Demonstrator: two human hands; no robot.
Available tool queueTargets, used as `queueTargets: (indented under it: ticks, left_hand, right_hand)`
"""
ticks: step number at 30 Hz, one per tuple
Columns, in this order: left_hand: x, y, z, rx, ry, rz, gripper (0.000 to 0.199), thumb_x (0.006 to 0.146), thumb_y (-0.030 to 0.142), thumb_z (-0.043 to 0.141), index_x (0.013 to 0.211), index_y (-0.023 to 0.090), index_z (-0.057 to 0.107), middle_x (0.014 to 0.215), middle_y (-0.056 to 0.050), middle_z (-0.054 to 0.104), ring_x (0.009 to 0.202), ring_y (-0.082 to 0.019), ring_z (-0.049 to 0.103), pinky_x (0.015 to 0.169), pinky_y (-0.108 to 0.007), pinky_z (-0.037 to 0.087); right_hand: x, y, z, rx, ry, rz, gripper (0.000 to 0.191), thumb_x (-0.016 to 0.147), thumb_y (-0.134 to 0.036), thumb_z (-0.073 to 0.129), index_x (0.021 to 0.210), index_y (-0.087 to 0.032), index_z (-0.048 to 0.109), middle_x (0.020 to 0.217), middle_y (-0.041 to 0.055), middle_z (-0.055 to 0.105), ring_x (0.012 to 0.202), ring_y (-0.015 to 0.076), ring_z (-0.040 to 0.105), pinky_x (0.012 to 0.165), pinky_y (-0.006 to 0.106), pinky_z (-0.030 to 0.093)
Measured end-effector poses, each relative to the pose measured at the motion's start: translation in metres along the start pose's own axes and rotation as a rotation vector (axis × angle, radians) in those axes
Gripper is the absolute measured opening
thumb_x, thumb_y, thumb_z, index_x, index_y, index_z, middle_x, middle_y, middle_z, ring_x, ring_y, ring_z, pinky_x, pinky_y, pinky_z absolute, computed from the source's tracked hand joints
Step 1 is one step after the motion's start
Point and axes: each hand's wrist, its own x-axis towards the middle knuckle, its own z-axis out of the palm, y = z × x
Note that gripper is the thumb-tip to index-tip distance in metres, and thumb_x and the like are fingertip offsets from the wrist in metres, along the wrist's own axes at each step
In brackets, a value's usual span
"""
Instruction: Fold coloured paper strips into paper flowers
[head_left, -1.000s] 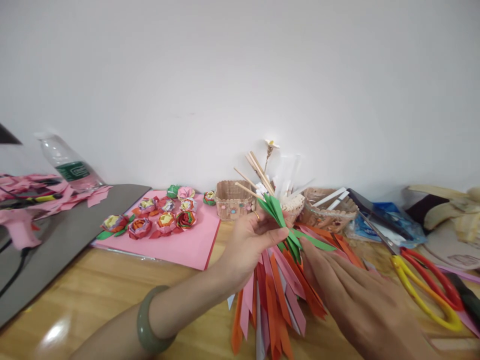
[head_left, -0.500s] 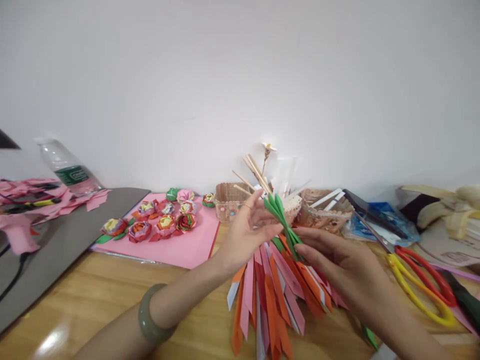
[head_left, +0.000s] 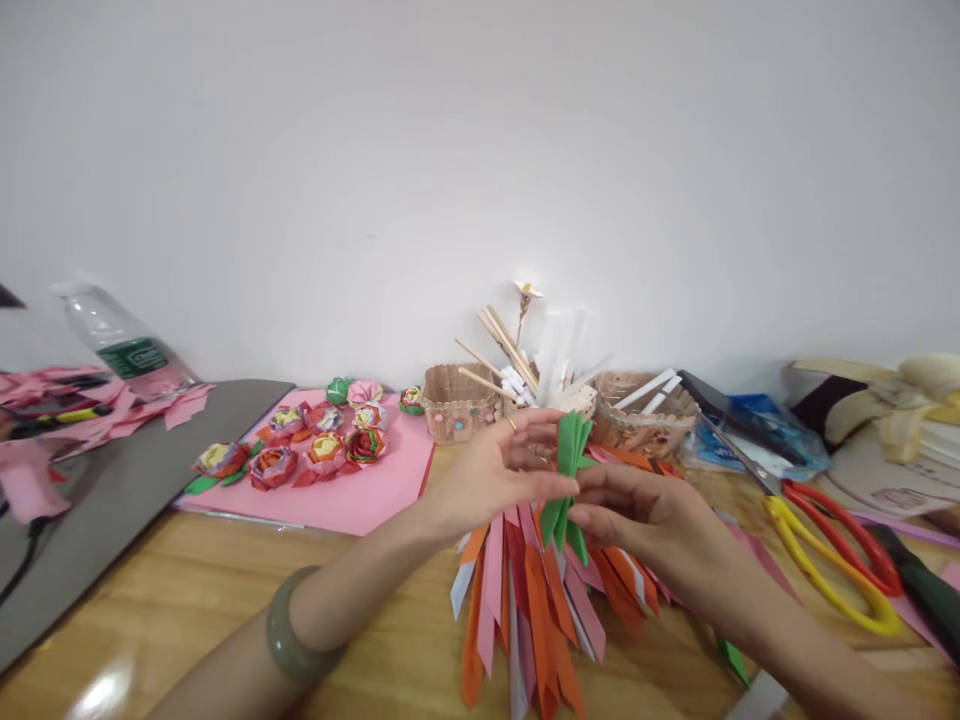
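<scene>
Folded green paper strips point(head_left: 568, 470) stand nearly upright between both hands. My left hand point(head_left: 499, 468), with a ring, pinches them from the left with thumb and fingers. From the other side, the thumb and fingertips of my right hand point(head_left: 637, 510) close on the same strips. Below and behind the hands, folded orange, pink, red and white paper strips point(head_left: 536, 620) fan out across the table. Part of that fan is hidden by my hands.
Paper flowers point(head_left: 326, 450) lie on a pink sheet point(head_left: 397, 490) at left. Wicker baskets point(head_left: 457, 405) with sticks stand by the wall. Scissors point(head_left: 832, 545) and a banana peel point(head_left: 922, 420) are right; a bottle point(head_left: 124, 335) and a pink glue gun point(head_left: 30, 480) are far left.
The green strips have turned from slanting to nearly upright and spread wider, with my right fingers now higher on them. The view has shifted slightly.
</scene>
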Motion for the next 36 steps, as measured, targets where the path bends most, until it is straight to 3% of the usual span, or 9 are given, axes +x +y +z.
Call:
queueTargets:
  ticks: [3, 6, 8, 13, 17, 22, 28, 34, 36]
  left_hand:
    - [-0.002, 0.004, 0.000, 0.130, -0.135, -0.033, 0.079, 0.055, 0.013, 0.081, 0.127, 0.026, 0.050, 0.118, -0.011, 0.058, 0.087, -0.018, 0.060, 0.070, -0.028, 0.048]
    - [-0.003, 0.006, -0.001, 0.171, -0.174, -0.072, 0.082, 0.059, 0.009, 0.076, 0.133, 0.026, 0.046, 0.115, -0.011, 0.059, 0.088, -0.019, 0.061, 0.067, -0.027, 0.050]
    - [-0.003, 0.005, -0.002, 0.175, -0.148, -0.096, 0.080, 0.059, 0.004, 0.072, 0.132, 0.026, 0.046, 0.110, -0.011, 0.059, 0.082, -0.017, 0.062, 0.065, -0.027, 0.050]
    - [-0.002, 0.001, -0.002, 0.175, 0.006, -0.066, 0.070, 0.064, 0.004, 0.066, 0.129, 0.020, 0.046, 0.096, -0.006, 0.061, 0.070, -0.013, 0.062, 0.067, -0.029, 0.048]
    - [-0.005, 0.004, 0.005, 0.153, 0.012, -0.054, 0.075, 0.060, 0.010, 0.074, 0.129, 0.019, 0.045, 0.114, -0.012, 0.058, 0.082, -0.016, 0.061, 0.069, -0.029, 0.049]
    - [-0.004, 0.002, 0.007, 0.106, -0.024, -0.054, 0.054, 0.059, 0.007, 0.075, 0.110, 0.016, 0.057, 0.098, -0.008, 0.065, 0.075, -0.014, 0.061, 0.070, -0.029, 0.048]
    - [-0.001, 0.005, 0.003, -0.036, 0.077, 0.007, 0.034, 0.058, 0.013, 0.078, 0.085, 0.016, 0.058, 0.084, -0.002, 0.066, 0.075, -0.014, 0.062, 0.075, -0.031, 0.048]
    - [-0.001, 0.004, 0.006, -0.130, 0.205, 0.039, 0.032, 0.059, 0.017, 0.078, 0.080, 0.015, 0.054, 0.074, 0.000, 0.066, 0.069, -0.013, 0.063, 0.068, -0.028, 0.050]
    - [-0.001, 0.002, 0.006, -0.142, 0.248, 0.055, 0.035, 0.059, 0.016, 0.078, 0.083, 0.017, 0.052, 0.071, 0.003, 0.064, 0.065, -0.011, 0.061, 0.064, -0.026, 0.049]
  right_hand:
    - [-0.002, -0.001, 0.000, -0.158, 0.003, -0.061, 0.012, 0.082, -0.030, 0.056, 0.079, -0.020, 0.063, 0.077, 0.0011, 0.070, 0.072, 0.0166, 0.066, 0.063, 0.027, 0.052]
    - [-0.003, 0.000, 0.002, -0.378, 0.031, -0.108, 0.012, 0.082, -0.023, 0.050, 0.076, -0.021, 0.060, 0.072, 0.0009, 0.069, 0.066, 0.0166, 0.066, 0.058, 0.027, 0.051]
    - [-0.003, 0.003, 0.004, -0.558, 0.097, -0.131, 0.011, 0.080, -0.020, 0.049, 0.078, -0.021, 0.059, 0.072, 0.0007, 0.071, 0.062, 0.0168, 0.066, 0.055, 0.027, 0.050]
    - [-0.005, 0.011, 0.007, -0.981, 0.469, -0.277, 0.023, 0.077, -0.019, 0.048, 0.099, -0.020, 0.052, 0.071, 0.0006, 0.074, 0.049, 0.0184, 0.066, 0.040, 0.025, 0.042]
    - [-0.005, 0.011, 0.009, -1.172, 0.535, -0.475, 0.026, 0.077, -0.016, 0.044, 0.101, -0.018, 0.053, 0.068, 0.0025, 0.073, 0.049, 0.0188, 0.067, 0.037, 0.024, 0.038]
    - [-0.006, 0.008, 0.009, -1.132, 0.504, -0.526, 0.035, 0.077, -0.013, 0.042, 0.110, -0.016, 0.053, 0.075, 0.0052, 0.074, 0.055, 0.0194, 0.069, 0.042, 0.025, 0.045]
    - [-0.003, 0.001, -0.003, -0.739, 0.217, -0.343, 0.014, 0.086, -0.020, 0.045, 0.088, -0.024, 0.058, 0.081, 0.0016, 0.072, 0.070, 0.0162, 0.069, 0.059, 0.026, 0.055]
    - [-0.008, -0.003, -0.005, -0.895, 0.526, -0.680, 0.009, 0.088, -0.024, 0.054, 0.093, -0.019, 0.059, 0.083, 0.0073, 0.067, 0.073, 0.0188, 0.066, 0.061, 0.029, 0.053]
    - [-0.009, -0.002, -0.004, -0.990, 0.556, -0.709, 0.017, 0.088, -0.030, 0.055, 0.098, -0.018, 0.059, 0.087, 0.0095, 0.068, 0.078, 0.0211, 0.067, 0.063, 0.032, 0.054]
